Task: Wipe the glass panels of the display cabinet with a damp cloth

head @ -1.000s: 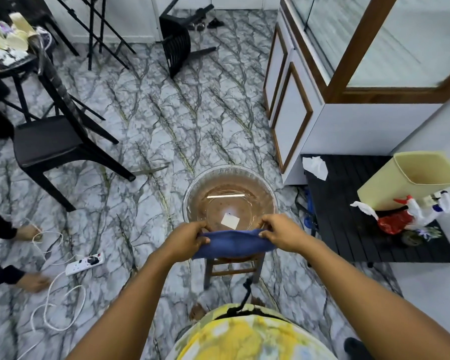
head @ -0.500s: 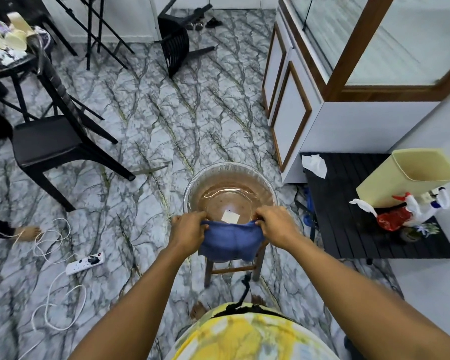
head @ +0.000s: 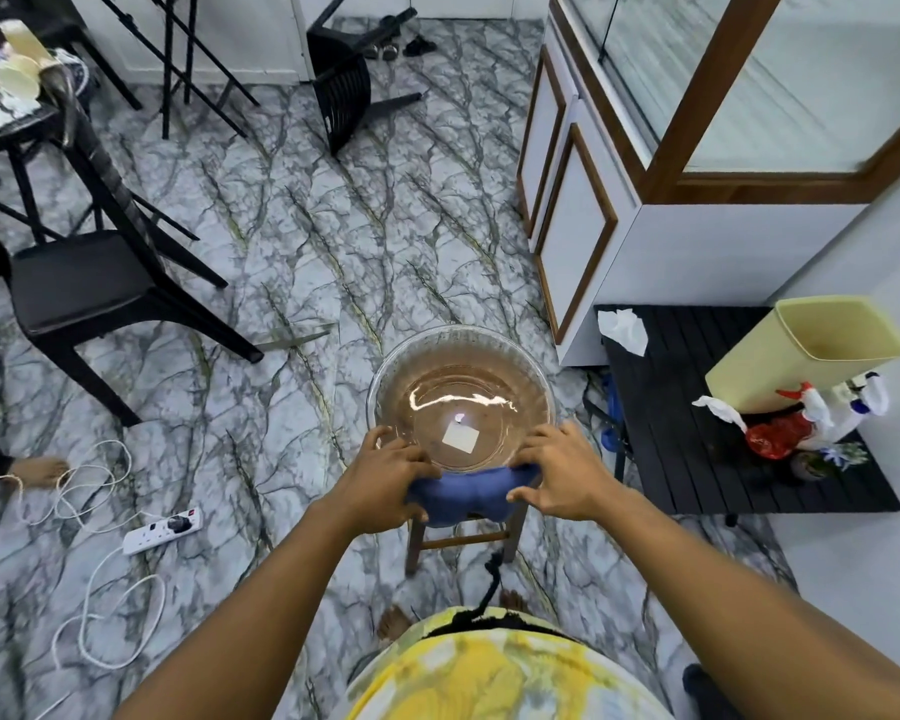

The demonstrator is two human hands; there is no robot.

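A blue cloth (head: pixel 463 498) hangs over the near rim of a clear glass bowl (head: pixel 461 345) of water that stands on a small wooden stool (head: pixel 461 537). My left hand (head: pixel 385 480) grips the cloth's left end and my right hand (head: pixel 554 475) grips its right end, both at the bowl's near edge. The display cabinet (head: pixel 676 163) with wood-framed glass panels (head: pixel 801 80) stands at the upper right, away from both hands.
A black slatted platform (head: pixel 697 459) at the right carries a yellow bin (head: pixel 801 350), a spray bottle (head: pixel 848 407) and a tissue (head: pixel 622 330). Black chairs (head: pixel 89 288) and a table stand left. A power strip (head: pixel 162 530) with white cable lies on the marble floor, near another person's foot (head: pixel 37 470).
Both hands moved forward with the cloth onto the bowl's near rim, and the cloth now sags between them instead of being stretched. The water surface ripples.
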